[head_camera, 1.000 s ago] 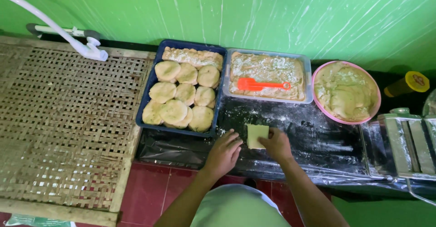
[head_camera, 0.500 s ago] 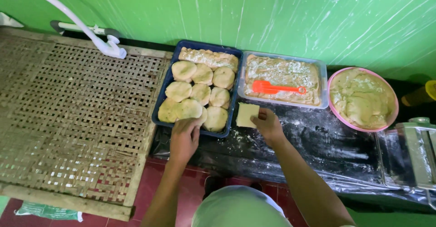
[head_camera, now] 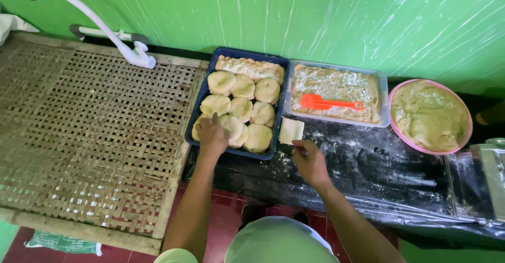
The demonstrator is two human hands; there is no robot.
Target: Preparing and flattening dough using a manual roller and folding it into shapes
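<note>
The left hand [head_camera: 211, 135] reaches into the near left corner of the dark blue tray [head_camera: 195, 114], fingers curled down over one of the round dough pieces [head_camera: 233, 124] packed there; its grip looks pressed onto that round, though I cannot tell whether it has truly closed on it. The right hand [head_camera: 310, 163] rests on the floured black sheet [head_camera: 389, 173] covering the counter, fingertips bunched at the near edge of a pale square dough sheet [head_camera: 291, 130], seemingly pinching or pinning its corner. That square lies flat just beside the tray's right wall and just below the clear tub of filling [head_camera: 385, 101], where an orange spatula [head_camera: 329, 104] lies across the paste. Its slightly longer axis runs away from the person toward the green wall [head_camera: 342, 21], tilted a little rightward. To lift a round well, I'd say the fingers should slide under its edge rather than squeeze from above, since the pieces overlap and look soft enough to dent or stick. A pink bowl [head_camera: 463, 110] of more paste sits well to the right, a woven bamboo rack [head_camera: 89, 131] to the left.
</note>
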